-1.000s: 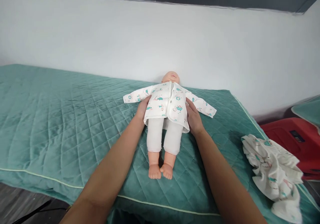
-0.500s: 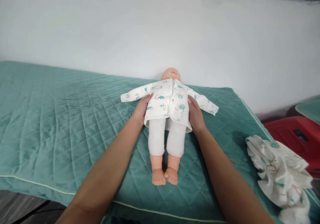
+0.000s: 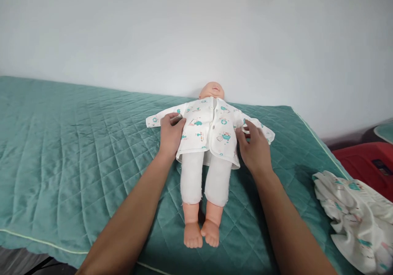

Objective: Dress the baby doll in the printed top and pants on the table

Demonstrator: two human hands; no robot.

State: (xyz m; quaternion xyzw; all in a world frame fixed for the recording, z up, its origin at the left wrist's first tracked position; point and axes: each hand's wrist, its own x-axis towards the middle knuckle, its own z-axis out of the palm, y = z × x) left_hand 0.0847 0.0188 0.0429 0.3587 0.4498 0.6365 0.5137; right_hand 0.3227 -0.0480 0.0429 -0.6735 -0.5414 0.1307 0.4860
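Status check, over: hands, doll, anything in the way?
Left hand at one jacket sleeve, right hand at the other. Doll face up on green quilted cover. Crumpled printed cloth off right, apart from doll.

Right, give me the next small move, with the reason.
Perhaps draw the sleeves gently outward: the left hand and right hand are at them, beside the jacket, and no hand of the doll shows beyond their ends.

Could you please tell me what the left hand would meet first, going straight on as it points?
The left hand would probably meet the printed jacket sleeve beside it first; it may already be touching it, as depth is unclear.
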